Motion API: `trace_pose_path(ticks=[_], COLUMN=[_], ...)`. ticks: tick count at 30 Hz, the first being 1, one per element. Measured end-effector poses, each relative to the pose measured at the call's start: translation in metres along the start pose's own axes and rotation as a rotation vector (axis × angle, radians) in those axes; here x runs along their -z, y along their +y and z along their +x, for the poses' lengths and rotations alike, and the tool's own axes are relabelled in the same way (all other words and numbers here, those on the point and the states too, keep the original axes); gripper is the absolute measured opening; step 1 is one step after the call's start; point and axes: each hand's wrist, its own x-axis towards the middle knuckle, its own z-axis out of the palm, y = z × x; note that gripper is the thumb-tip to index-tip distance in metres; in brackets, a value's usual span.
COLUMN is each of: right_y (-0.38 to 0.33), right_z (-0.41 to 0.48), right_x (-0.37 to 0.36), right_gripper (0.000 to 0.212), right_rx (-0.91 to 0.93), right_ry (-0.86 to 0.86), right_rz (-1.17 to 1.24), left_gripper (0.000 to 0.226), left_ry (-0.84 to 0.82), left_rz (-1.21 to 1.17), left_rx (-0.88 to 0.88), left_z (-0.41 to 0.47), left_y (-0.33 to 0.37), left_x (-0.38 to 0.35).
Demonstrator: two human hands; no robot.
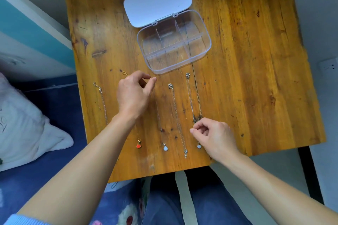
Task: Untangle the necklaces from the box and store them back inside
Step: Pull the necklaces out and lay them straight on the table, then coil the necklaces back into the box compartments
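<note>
Head view: thin necklaces (177,115) lie straight, parallel; clear box (180,65) open.

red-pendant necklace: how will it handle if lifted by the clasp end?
Probably floppy: the red-pendant necklace is a thin chain lying limp on the wooden table. Likely light, its small pendant hanging lowest. Could snag neighbouring chains, which lie close alongside.
</note>
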Motion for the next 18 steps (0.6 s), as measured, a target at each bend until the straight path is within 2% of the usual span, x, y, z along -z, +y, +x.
trace_pose_path(ticks=[6, 11, 15, 18], right_y=[-0.043, -0.060, -0.060, -0.060], right_z=[0.031, 0.036, 0.038, 0.040], right_x=[-0.020, -0.027, -0.023, -0.006], right_gripper=[0.027, 0.022, 0.017, 0.016], right_rx=[0.092, 0.101, 0.060, 0.108], right_ry=[-0.031, -0.152, -0.252, -0.161], right_rz=[-0.381, -0.606, -0.486, -0.276], left_gripper=[0.020, 0.017, 0.018, 0.020], left_ry=[-0.045, -0.151, -0.173, -0.207], left_rz=[0.063, 0.064, 0.043, 0.075], left_rx=[0.116, 0.149, 0.179, 0.181], left_z=[0.000, -0.007, -0.014, -0.019], left_y=[-0.029, -0.029, -0.033, -0.037], left_x=[0.020, 0.015, 0.012, 0.005])
